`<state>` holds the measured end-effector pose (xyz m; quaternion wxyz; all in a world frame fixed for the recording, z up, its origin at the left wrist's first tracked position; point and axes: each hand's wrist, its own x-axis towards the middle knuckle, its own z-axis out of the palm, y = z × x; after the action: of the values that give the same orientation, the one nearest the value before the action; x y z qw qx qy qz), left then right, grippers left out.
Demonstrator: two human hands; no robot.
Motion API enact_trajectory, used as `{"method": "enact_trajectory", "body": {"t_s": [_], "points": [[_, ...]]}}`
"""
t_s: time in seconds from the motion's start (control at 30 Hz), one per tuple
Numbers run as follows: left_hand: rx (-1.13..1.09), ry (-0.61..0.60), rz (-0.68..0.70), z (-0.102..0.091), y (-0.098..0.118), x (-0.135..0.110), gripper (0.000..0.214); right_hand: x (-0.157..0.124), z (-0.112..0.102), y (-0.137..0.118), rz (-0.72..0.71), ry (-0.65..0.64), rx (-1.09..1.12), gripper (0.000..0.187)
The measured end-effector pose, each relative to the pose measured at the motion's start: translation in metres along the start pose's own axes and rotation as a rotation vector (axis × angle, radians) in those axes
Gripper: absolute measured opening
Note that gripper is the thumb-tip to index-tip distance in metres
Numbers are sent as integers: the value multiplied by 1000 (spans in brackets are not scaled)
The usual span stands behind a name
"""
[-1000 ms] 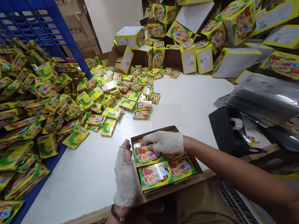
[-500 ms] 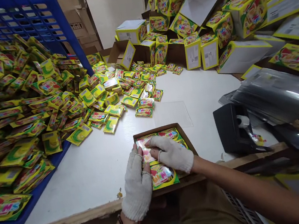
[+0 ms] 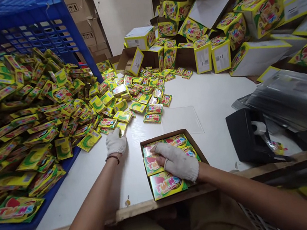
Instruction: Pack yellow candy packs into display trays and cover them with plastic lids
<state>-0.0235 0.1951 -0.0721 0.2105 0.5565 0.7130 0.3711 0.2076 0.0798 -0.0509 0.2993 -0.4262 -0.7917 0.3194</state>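
Note:
My left hand, in a white fingerless glove, is at the near edge of a heap of small yellow-green packets. Its thumb and fingers close on a yellow packet there; some fingertips are hidden. My right hand, gloved alike, lies over an open shallow carton at the table's front edge. Its fingers are stretched across the packets inside, touching them without gripping. Several packets marked TWINS lie face up in rows in the carton, among them the front packet. My right hand covers part of the middle ones.
A blue crate on its side spills packets from the left. Printed cartons are piled at the back right. A black tape dispenser and clear plastic sheets lie right. A thin transparent sheet lies behind the carton.
My left hand has left the carton and moved up and left to a packet at the heap's edge. My right hand stays over the packets in the carton. The view has shifted slightly.

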Motion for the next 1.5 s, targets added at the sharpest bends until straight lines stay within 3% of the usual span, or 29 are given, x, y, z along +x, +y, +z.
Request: {"method": "enact_trajectory", "body": {"t_s": [0.1,0.2,0.27,0.33,0.37,0.4,0.47,0.53,0.67,0.77,0.87,0.93,1.03,1.13,1.2,1.23,1.3,1.4,1.5], "points": [[-81,-43,-35,-6,-3,-5,32,0,-8,6,44,198,109,34],[-208,-129,-21,-20,8,-33,44,13,-17,4,-97,350,63,45],[-336,-309,38,-29,22,-55,47,27,-22,0,-173,343,70,54],[-432,-505,130,-31,37,-66,47,41,-25,-6,-161,262,111,47],[-393,-533,184,-30,43,-66,48,46,-26,-8,-124,215,132,40],[-286,-495,233,-28,46,-61,51,50,-26,-10,-74,180,148,33],[28,-297,288,-23,44,-37,51,52,-28,-14,34,158,172,24],[271,-142,284,-20,34,-3,37,48,-30,-15,131,187,210,25],[476,-86,265,-23,4,55,24,41,-38,-15,312,222,340,31],[577,-67,272,-29,-2,63,18,44,-42,-13,454,256,596,36],[637,-39,332,-32,12,38,30,54,-40,-10,471,279,1070,37],[655,-14,565,-31,28,6,30,62,-35,-11,443,279,1312,32],[578,112,1043,-25,51,-46,22,71,-27,-18,440,188,1484,24],[367,114,1211,-22,65,-81,19,73,-22,-23,446,139,1506,30],[132,26,1129,-25,67,-92,15,67,-23,-21,440,179,1422,34],[-8,11,1025,-28,66,-95,14,62,-26,-19,423,208,1336,35],[-301,48,712,-33,62,-102,18,47,-36,-12,349,224,1061,33],[-663,77,276,-32,56,-122,35,20,-46,-6,172,89,596,26],[-696,-77,93,-17,53,-153,49,2,-42,-6,-25,-2,320,24]]}}
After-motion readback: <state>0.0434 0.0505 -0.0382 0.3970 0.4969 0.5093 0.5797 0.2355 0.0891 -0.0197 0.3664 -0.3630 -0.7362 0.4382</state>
